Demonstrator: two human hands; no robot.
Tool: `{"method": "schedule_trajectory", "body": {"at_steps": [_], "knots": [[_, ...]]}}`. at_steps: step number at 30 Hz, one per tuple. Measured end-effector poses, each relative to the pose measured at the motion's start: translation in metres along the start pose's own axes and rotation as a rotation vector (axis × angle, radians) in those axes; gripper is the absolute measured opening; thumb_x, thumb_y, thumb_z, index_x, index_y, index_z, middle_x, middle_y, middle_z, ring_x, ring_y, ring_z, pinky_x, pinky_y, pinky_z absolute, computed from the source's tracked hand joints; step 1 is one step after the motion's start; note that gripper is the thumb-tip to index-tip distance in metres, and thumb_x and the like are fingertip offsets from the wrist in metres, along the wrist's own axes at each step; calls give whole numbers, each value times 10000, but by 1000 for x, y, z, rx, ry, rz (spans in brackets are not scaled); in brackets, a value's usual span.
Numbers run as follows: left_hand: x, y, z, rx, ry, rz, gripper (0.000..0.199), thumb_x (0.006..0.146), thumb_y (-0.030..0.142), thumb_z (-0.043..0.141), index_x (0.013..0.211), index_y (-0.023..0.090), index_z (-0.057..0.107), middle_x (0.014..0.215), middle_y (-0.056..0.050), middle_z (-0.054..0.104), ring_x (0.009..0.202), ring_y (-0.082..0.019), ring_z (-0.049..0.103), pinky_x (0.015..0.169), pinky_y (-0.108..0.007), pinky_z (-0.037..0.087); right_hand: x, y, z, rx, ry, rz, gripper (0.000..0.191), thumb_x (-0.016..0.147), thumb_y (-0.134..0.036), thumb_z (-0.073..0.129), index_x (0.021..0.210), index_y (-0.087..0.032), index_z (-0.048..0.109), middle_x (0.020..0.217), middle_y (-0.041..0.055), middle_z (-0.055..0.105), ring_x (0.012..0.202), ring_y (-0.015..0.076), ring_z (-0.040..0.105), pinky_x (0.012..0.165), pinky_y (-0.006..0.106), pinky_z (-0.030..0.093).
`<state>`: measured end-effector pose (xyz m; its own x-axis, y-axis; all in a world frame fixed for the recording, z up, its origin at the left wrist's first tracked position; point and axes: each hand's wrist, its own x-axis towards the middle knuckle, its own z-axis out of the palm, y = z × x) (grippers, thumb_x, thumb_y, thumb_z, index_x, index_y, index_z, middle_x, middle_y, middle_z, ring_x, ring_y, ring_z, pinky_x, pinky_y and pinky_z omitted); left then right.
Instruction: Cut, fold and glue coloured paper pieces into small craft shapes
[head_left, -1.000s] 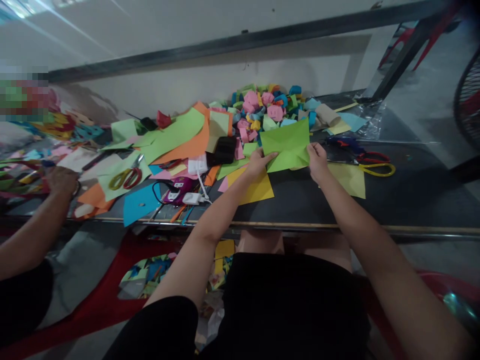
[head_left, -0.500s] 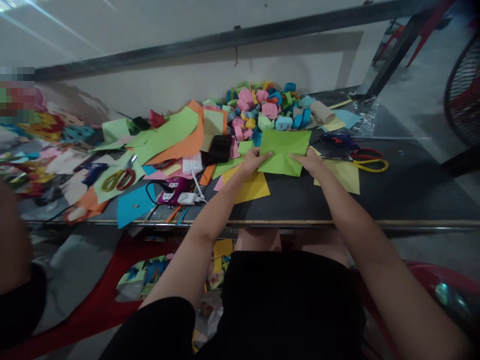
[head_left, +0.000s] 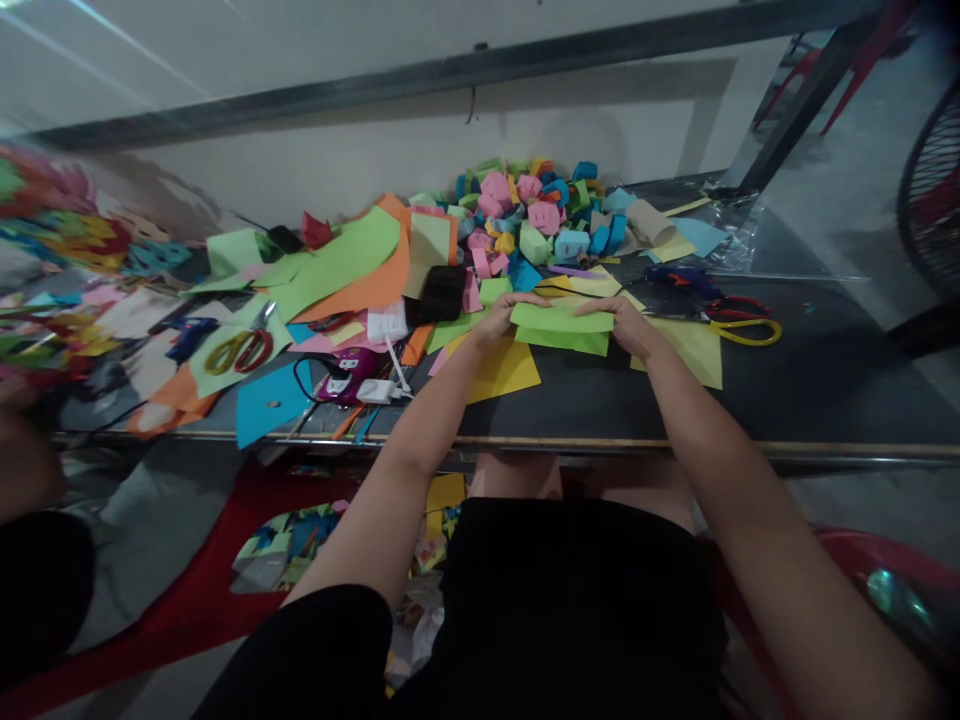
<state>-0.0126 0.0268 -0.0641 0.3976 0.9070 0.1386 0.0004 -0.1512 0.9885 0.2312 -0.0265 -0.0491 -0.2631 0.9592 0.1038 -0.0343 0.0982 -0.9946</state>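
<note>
A sheet of green paper (head_left: pixel 562 330) is held between both hands just above the table, its upper part folded over toward me. My left hand (head_left: pixel 510 315) grips its left edge, fingers along the top. At the right edge, my right hand (head_left: pixel 624 322) pinches the sheet with its fingers bent over the fold. Beneath my left hand lies a yellow-orange paper sheet (head_left: pixel 506 372). A pale yellow sheet (head_left: pixel 686 352) rests under and beside my right hand. Behind the green paper is a heap of small folded paper pieces (head_left: pixel 536 215) in pink, blue and green.
Scissors with yellow and red handles (head_left: pixel 746 328) and a dark blue glue gun (head_left: pixel 682 282) lie right. Left are a purple power strip (head_left: pixel 349 375), another pair of scissors (head_left: pixel 240 352) and a blue sheet (head_left: pixel 274 402). A co-worker's arm (head_left: pixel 26 450) shows far left; a fan (head_left: pixel 934 190) stands right.
The green paper was spread with its upper half standing up; now that half is folded down toward me. Both hands have moved over its top edge. The co-worker's arm at left has shifted.
</note>
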Motion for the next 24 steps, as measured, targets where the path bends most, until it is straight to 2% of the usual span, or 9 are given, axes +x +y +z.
{"method": "schedule_trajectory", "body": {"at_steps": [2,4,7,10,13,16,18,21,24], "knots": [[0,4,-5,27,-2,29,261,752,481,778,732,221,749,864,-79,766,885,-250,747,728,-358,604,-2,-3,0,9,-7,19,217,609,-394,857,643,-225,725,892,86,788,941,300,745,836,468,609],[2,6,-9,20,-21,21,334,801,522,727,711,201,737,859,-97,758,866,-255,747,714,-359,599,-4,-6,-3,-16,-47,64,203,634,-365,814,615,-209,685,779,87,750,791,262,731,757,444,607],[4,6,-9,-32,-73,-45,468,841,624,662,711,177,717,774,-98,724,730,-228,721,631,-335,572,-8,-11,-10,-62,-193,176,256,714,-431,720,663,-182,687,685,85,691,643,216,665,660,394,582],[1,10,-6,-18,-190,-118,404,745,541,820,889,172,740,758,-47,697,630,-143,660,590,-250,529,-11,-17,-13,-53,-267,296,370,785,-518,660,638,-179,665,641,71,655,599,190,616,602,335,549],[-5,19,-7,99,-308,-176,557,735,419,879,1213,201,695,605,43,572,443,-62,491,454,-185,394,-10,-19,-8,-18,-166,395,301,731,-444,792,628,-194,660,657,41,668,617,155,606,592,258,530],[-10,25,-9,139,-370,-206,558,795,429,835,1282,218,663,503,92,423,344,-34,306,369,-189,247,-8,-18,0,43,2,394,237,665,-345,884,736,-190,720,763,50,726,687,154,643,642,235,544],[-11,26,-8,93,-397,-196,511,764,438,853,1196,209,702,554,65,501,371,-34,356,390,-185,287,-8,-19,4,78,12,356,260,718,-391,860,758,-182,712,759,52,721,672,145,638,631,232,534],[-10,25,-4,-7,-459,-193,508,632,462,922,1010,166,755,780,-33,693,558,-93,593,535,-215,466,-9,-21,5,45,-102,371,286,781,-438,810,813,-175,703,682,27,684,607,128,605,550,219,482],[-11,26,2,-43,-523,-200,536,552,492,948,918,143,771,885,-94,747,730,-181,700,674,-287,546,-11,-22,6,-14,-211,390,341,734,-390,853,963,-173,725,626,-8,658,556,115,572,492,203,430]]}}
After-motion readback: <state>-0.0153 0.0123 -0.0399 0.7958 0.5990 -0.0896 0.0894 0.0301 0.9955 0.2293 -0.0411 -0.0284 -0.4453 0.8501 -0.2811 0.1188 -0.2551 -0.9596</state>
